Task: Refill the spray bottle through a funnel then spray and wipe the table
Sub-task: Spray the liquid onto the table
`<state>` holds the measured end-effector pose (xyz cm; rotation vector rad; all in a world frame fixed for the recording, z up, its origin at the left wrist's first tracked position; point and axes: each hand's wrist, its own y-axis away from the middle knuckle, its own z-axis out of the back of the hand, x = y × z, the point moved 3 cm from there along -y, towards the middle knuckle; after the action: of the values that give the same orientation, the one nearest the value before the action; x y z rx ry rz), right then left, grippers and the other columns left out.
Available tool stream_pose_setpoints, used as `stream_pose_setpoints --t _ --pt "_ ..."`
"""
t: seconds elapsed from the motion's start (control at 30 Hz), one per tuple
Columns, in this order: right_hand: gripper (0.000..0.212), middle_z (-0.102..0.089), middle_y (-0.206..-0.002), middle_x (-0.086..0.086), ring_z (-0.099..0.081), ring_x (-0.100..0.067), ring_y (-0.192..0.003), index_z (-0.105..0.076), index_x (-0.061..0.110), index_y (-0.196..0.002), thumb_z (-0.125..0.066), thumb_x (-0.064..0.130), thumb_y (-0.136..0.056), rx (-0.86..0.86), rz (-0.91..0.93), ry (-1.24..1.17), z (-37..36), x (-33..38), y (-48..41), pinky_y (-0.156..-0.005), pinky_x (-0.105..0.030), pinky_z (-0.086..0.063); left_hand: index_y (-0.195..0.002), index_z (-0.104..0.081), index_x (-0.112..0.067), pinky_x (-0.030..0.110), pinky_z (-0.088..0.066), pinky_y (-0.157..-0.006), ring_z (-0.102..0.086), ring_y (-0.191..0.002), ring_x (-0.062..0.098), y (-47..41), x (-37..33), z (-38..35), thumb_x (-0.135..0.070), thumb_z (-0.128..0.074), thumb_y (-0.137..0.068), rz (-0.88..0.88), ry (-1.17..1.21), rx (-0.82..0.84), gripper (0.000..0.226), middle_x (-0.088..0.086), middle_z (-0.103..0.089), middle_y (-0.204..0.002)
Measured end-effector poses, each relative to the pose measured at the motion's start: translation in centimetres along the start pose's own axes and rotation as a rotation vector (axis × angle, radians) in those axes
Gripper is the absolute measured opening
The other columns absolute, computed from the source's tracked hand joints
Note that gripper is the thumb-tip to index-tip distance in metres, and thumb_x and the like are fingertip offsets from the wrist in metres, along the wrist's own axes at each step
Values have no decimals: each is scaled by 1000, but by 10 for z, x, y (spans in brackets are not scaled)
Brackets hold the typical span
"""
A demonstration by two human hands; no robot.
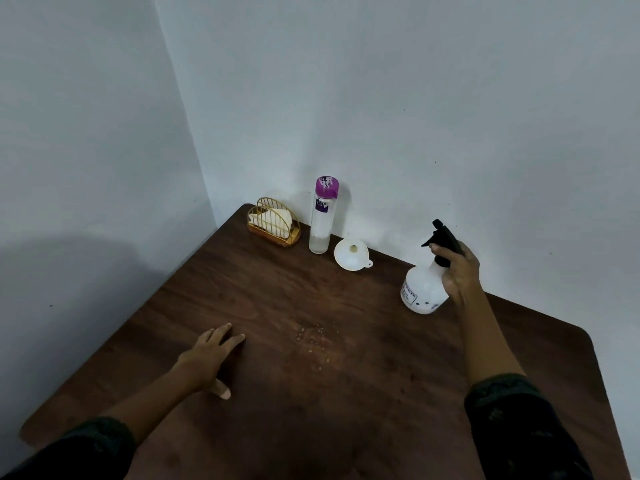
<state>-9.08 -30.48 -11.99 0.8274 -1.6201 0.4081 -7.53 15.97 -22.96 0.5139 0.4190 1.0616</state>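
A white spray bottle (422, 287) with a black trigger head stands at the right of the brown wooden table (277, 289). My right hand (459, 270) grips its neck, a finger at the trigger. My left hand (211, 353) rests flat on the table at the left, fingers straight. A white funnel (351, 254) lies near the back wall. Beside it stands a clear bottle with a purple cap (322, 216), a little liquid at its bottom. Small droplets or crumbs (313, 337) speckle the middle of the table.
A gold wire holder with white napkins (273, 221) sits at the back left corner. Grey walls close the table in behind and on the left. The table's right corner is rounded.
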Motion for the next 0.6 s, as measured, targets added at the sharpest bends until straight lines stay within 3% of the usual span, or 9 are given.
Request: stream_pose_setpoints --t 0.13,0.43,0.53,0.6 --pt "26 -72 -69 10 -60 -14 -79 -67 12 -82 -66 -11 -71 65 3 -4 -8 -2 -15 -69 -20 -42 -147 -3 -36 52 -35 -108 5 -145 28 3 -2 2 -39 -80 -65 13 -1 -19 113 -2 14 -157" --pt "31 -71 -61 12 -63 -4 -70 -65 16 -84 -63 -12 -73 43 -39 61 -8 -10 -21 -71 -15 -45 -147 -4 -36 52 -33 -110 4 -145 28 9 -5 7 -39 -80 -66 24 -5 -2 110 -1 12 -158" --pt "38 -68 -78 4 -58 -11 -78 -64 14 -92 -63 -15 -67 -2 -39 123 -2 -9 -16 -81 -26 -44 -147 -5 -36 52 -33 -109 3 -145 27 10 -6 7 -39 -80 -66 32 -4 5 111 -2 10 -158" --pt "61 -62 -102 -5 -56 -17 -94 -54 11 -121 -63 -16 -67 -40 -75 145 6 -10 -9 -88 -32 -43 -147 -6 -35 52 -35 -108 0 -145 29 10 -7 8 -41 -80 -65 20 -43 12 110 1 7 -158"
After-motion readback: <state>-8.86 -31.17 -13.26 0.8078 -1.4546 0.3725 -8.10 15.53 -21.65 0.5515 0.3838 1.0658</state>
